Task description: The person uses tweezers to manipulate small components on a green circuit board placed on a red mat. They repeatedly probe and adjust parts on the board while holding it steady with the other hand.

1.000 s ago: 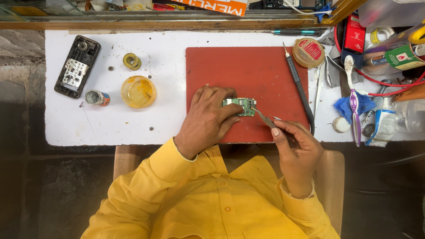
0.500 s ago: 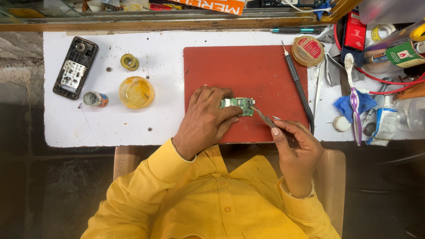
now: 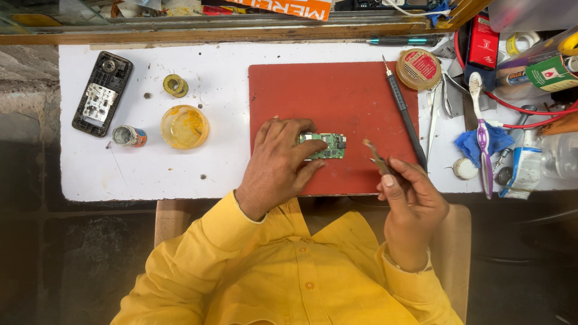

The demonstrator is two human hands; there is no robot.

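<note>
Head view
Left hand: the left hand lies palm down on the red rectangular work mat, fingers pinning the small green circuit board by its left end.
Circuit board: flat on the mat, toward the mat's 6 o'clock edge; its right half shows clear of the fingers.
Right hand: the right hand is clenched around a thin brown-handled brush, tip pointing to 10 o'clock; the tip hangs just beside the board's right end, apart from it.
Soldering iron: a slim black soldering iron lies along the mat's right edge, tip at 12 o'clock.
Flux tin: a round tin with a red lid, at 1 o'clock from the board.
Dish: a shallow round yellow-stained glass dish on the white tabletop, at 9 o'clock from the left hand.
Small can: a short metal can lying on its side, just left of the dish.
Phone shell: a black opened phone housing, far left at 10 o'clock.
Toothbrush: a purple and white toothbrush, at 3 o'clock, resting over a blue cloth.
Clothing: the person wears a yellow buttoned shirt.
</note>
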